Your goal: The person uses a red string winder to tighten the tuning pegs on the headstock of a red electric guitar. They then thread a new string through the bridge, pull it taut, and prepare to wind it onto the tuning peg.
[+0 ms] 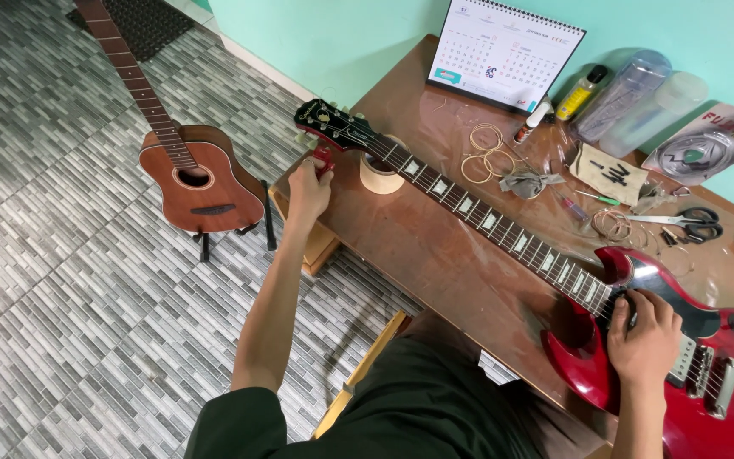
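Observation:
A red electric guitar (715, 399) lies across the brown table (435, 246), its neck (486, 217) running up-left to a black headstock (324, 123). The neck rests on a roll of tape (380, 177). My left hand (307, 189) is closed around a small red string winder (324, 159) at the headstock's near-side tuners. My right hand (643, 331) presses with bent fingers on the strings where the neck meets the body, beside the pickups (707, 374).
Coiled strings (484, 153), a grey cloth (527, 183), scissors (694, 223), bottles (622, 98), a string packet (707, 144) and a desk calendar (503, 51) crowd the table's far side. A small acoustic guitar (193, 174) stands on the tiled floor at left.

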